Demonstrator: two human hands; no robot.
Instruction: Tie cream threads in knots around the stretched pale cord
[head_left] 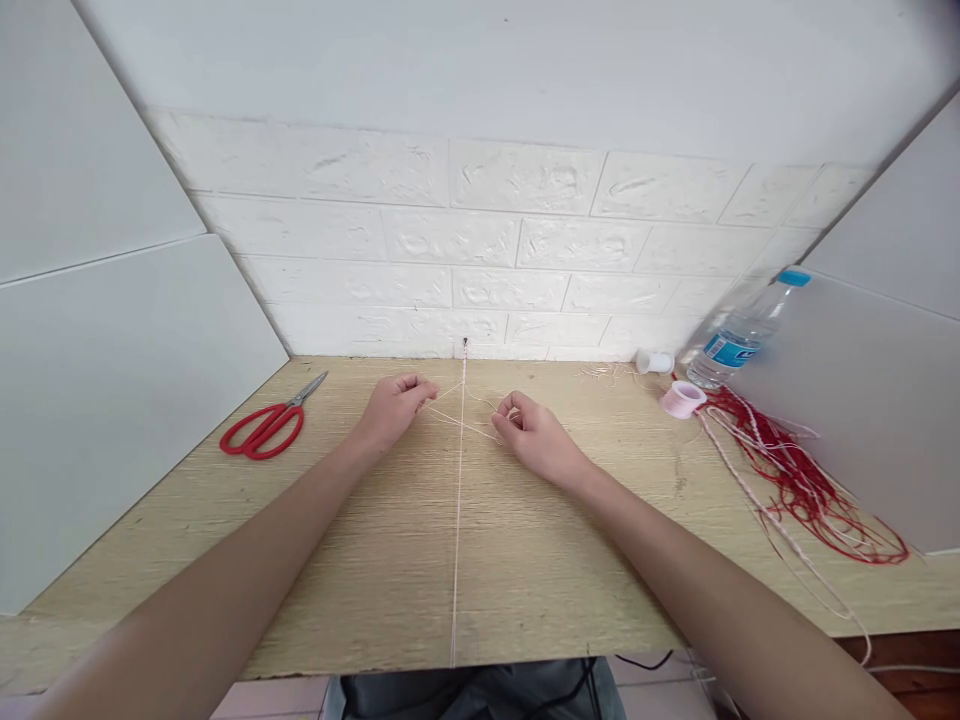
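A thin pale cord (pixel 457 520) runs taut down the middle of the wooden table (pixel 375 590), from a pin at the wall to the front edge. My left hand (pixel 394 405) pinches a loose pale strand just left of the cord. On the other side, my right hand (pixel 529 432) pinches the strand's other end. The strand (pixel 469 425) crosses the taut cord between both hands.
Red scissors (pixel 266 425) lie at the left. At the right are a pink spool (pixel 681 398), a small white spool (pixel 654 361), a tilted water bottle (pixel 739 335) and a heap of red and pale cords (pixel 795 480). White panels wall in both sides.
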